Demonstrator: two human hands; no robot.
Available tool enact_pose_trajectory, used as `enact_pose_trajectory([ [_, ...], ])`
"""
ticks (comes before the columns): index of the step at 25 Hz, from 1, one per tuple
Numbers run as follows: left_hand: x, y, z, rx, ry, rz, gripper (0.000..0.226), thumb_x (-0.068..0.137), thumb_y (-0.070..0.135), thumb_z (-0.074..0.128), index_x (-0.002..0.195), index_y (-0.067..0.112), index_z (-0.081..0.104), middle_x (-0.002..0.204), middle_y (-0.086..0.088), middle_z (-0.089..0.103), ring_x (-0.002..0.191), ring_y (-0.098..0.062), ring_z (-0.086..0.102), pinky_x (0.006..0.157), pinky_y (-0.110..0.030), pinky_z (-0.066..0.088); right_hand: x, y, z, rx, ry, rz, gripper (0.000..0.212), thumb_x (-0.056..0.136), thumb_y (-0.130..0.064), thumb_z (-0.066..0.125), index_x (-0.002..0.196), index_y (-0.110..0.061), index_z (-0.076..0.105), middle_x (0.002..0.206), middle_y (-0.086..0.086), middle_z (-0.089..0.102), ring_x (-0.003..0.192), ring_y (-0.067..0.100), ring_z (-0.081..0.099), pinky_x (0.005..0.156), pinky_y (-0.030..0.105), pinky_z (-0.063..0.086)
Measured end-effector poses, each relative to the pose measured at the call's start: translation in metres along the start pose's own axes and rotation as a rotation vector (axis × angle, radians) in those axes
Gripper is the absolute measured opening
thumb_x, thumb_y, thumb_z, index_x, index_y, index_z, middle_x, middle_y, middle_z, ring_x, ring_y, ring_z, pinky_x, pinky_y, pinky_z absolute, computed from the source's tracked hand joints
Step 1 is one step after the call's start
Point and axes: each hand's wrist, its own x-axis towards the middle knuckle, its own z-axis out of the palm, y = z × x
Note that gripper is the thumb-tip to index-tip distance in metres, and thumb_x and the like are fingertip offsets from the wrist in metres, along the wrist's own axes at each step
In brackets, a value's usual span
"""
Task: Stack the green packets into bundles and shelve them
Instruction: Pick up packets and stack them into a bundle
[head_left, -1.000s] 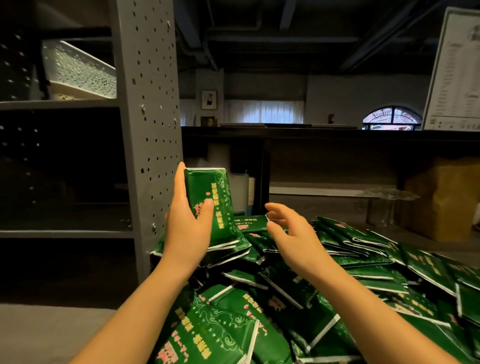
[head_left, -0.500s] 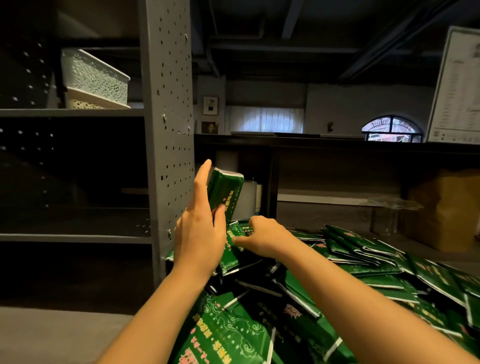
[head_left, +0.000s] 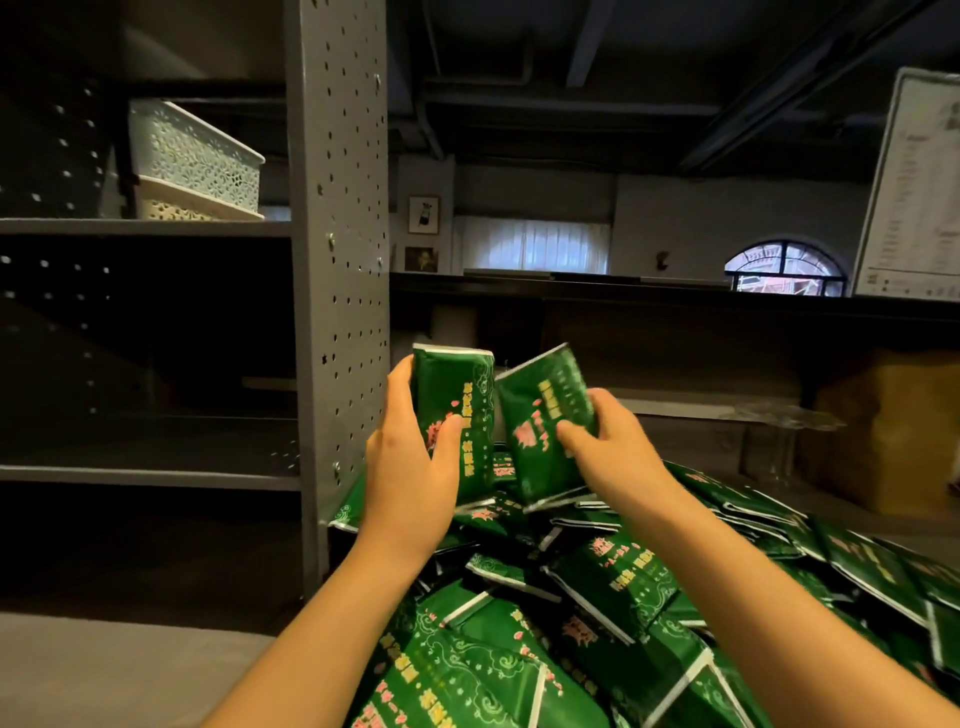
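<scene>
Our left hand (head_left: 410, 467) grips one upright glossy green packet (head_left: 460, 410); our right hand (head_left: 610, 447) grips a second, tilted green packet (head_left: 543, 415) at its three o'clock, both above the loose packet pile (head_left: 623, 597).

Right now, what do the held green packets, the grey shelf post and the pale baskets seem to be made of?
Green packets: likely glossy plastic or foil film; they catch light and have white sealed edges. Grey shelf post: painted metal, matte, punched with holes. Pale baskets: probably moulded plastic, with lace-like cut-outs.
</scene>
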Motion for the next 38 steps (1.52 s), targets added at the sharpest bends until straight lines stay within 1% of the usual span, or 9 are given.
enact_pose_trajectory([
  [4, 0.000, 0.006, 0.002, -0.219, -0.070, -0.177, 0.026, 0.094, 0.003, 0.045, 0.112, 0.021, 0.045, 0.090, 0.005, 0.054, 0.065, 0.001, 0.049, 0.053, -0.009, 0.043, -0.013, -0.001, -0.003, 0.347, 0.011, -0.069, 0.031, 0.094, -0.011, 0.050, 0.120, -0.028, 0.049, 0.115, -0.004, 0.060, 0.096, 0.011, 0.061, 0.081, 0.028, 0.051],
  [7, 0.000, 0.008, 0.005, -0.350, -0.106, -0.327, 0.028, 0.095, 0.002, 0.042, 0.094, 0.029, 0.047, 0.092, 0.001, 0.056, 0.076, -0.012, 0.053, 0.058, -0.018, 0.047, -0.020, 0.002, 0.008, 0.360, -0.081, -0.144, 0.037, 0.093, -0.003, 0.049, 0.110, -0.036, 0.051, 0.109, -0.013, 0.065, 0.098, 0.002, 0.063, 0.080, 0.017, 0.050],
  [12, -0.005, 0.012, 0.012, -0.547, -0.145, -0.400, 0.019, 0.101, 0.019, 0.035, 0.114, 0.023, 0.048, 0.100, -0.002, 0.065, 0.079, -0.010, 0.066, 0.059, -0.023, 0.056, -0.026, 0.014, 0.025, 0.301, -0.121, -0.172, 0.042, 0.091, -0.024, 0.051, 0.130, -0.036, 0.043, 0.128, -0.005, 0.055, 0.118, 0.006, 0.053, 0.105, 0.034, 0.042],
  [17, -0.015, 0.010, 0.021, -0.421, -0.203, -0.289, 0.042, 0.095, 0.012, 0.049, 0.130, 0.027, 0.031, 0.108, 0.006, 0.061, 0.087, 0.003, 0.063, 0.075, -0.015, 0.052, -0.037, 0.010, 0.034, 0.273, -0.249, -0.139, 0.064, 0.100, -0.018, 0.041, 0.151, -0.030, 0.004, 0.153, -0.012, 0.027, 0.138, 0.000, 0.027, 0.118, 0.034, 0.024],
  [20, -0.011, 0.006, 0.020, -0.378, -0.157, -0.208, 0.051, 0.094, 0.003, 0.049, 0.134, 0.025, 0.027, 0.103, 0.011, 0.057, 0.072, 0.014, 0.060, 0.062, -0.006, 0.047, -0.033, 0.004, 0.025, 0.159, -0.299, -0.126, 0.065, 0.101, -0.017, 0.037, 0.151, -0.026, -0.002, 0.156, -0.015, 0.012, 0.142, -0.001, 0.014, 0.119, 0.030, 0.015],
  [26, -0.004, -0.006, 0.011, -0.167, -0.048, -0.118, 0.067, 0.093, 0.003, 0.050, 0.146, 0.029, 0.016, 0.112, 0.017, 0.049, 0.078, 0.017, 0.054, 0.064, -0.008, 0.046, 0.014, 0.020, -0.007, -0.255, -0.138, -0.016, 0.040, 0.100, -0.015, 0.036, 0.139, -0.017, 0.041, 0.139, 0.006, 0.048, 0.124, 0.021, 0.047, 0.098, 0.031, 0.038],
  [29, -0.004, -0.010, 0.009, -0.054, -0.028, -0.092, 0.072, 0.094, 0.011, 0.050, 0.146, 0.038, 0.009, 0.135, 0.012, 0.042, 0.095, -0.003, 0.053, 0.084, -0.028, 0.040, 0.039, 0.026, 0.004, -0.486, -0.280, -0.023, 0.037, 0.100, -0.013, 0.037, 0.135, -0.012, 0.047, 0.139, 0.009, 0.049, 0.124, 0.025, 0.048, 0.101, 0.034, 0.038],
  [33, -0.003, -0.014, 0.007, 0.023, -0.029, -0.099, 0.070, 0.094, 0.015, 0.050, 0.145, 0.043, 0.009, 0.108, 0.001, 0.057, 0.084, -0.022, 0.058, 0.074, -0.045, 0.049, 0.059, 0.023, 0.027, -0.624, -0.507, 0.013, 0.044, 0.101, -0.015, 0.033, 0.145, -0.012, 0.032, 0.152, 0.010, 0.031, 0.138, 0.026, 0.031, 0.109, 0.032, 0.028],
  [38, -0.004, -0.013, 0.008, 0.014, -0.062, -0.118, 0.071, 0.094, 0.016, 0.049, 0.139, 0.050, 0.006, 0.132, -0.011, 0.051, 0.085, -0.027, 0.059, 0.073, -0.048, 0.052, 0.063, 0.011, 0.029, -0.880, -0.681, 0.081, 0.059, 0.097, -0.038, 0.046, 0.145, -0.008, 0.031, 0.150, 0.012, 0.034, 0.135, 0.029, 0.036, 0.110, 0.039, 0.031],
])
